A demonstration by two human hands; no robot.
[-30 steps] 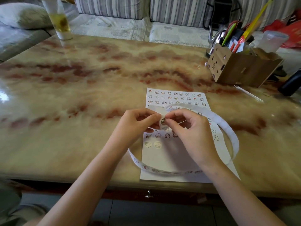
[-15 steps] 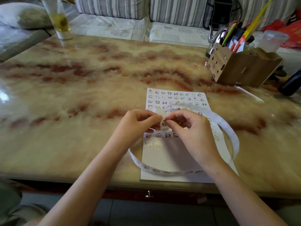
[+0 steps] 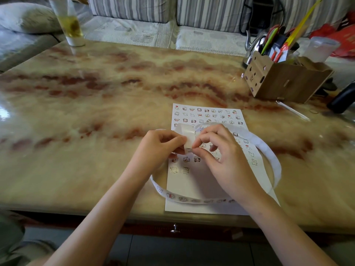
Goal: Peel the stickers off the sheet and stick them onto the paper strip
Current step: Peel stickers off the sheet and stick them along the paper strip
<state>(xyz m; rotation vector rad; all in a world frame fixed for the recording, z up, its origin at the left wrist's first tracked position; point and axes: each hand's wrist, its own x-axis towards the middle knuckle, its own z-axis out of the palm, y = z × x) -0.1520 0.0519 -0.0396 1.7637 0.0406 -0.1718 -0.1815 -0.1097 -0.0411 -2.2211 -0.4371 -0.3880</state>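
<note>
You cannot make out whether a sticker sits where your hands meet, because your fingertips hide that spot. Your left hand (image 3: 161, 148) and right hand (image 3: 224, 164) both pinch the raised end of the white paper strip (image 3: 275, 169). The strip curls in a loose loop over the sticker sheet (image 3: 194, 185), which lies flat at the near edge of the glossy marbled counter (image 3: 96, 96). Small blurred stickers line the strip's near stretch. Far right, a wooden box (image 3: 288, 83) holds pens and other tools, hard to tell apart. Far left stands a glass (image 3: 70, 25) of yellow liquid, its top cut off.
</note>
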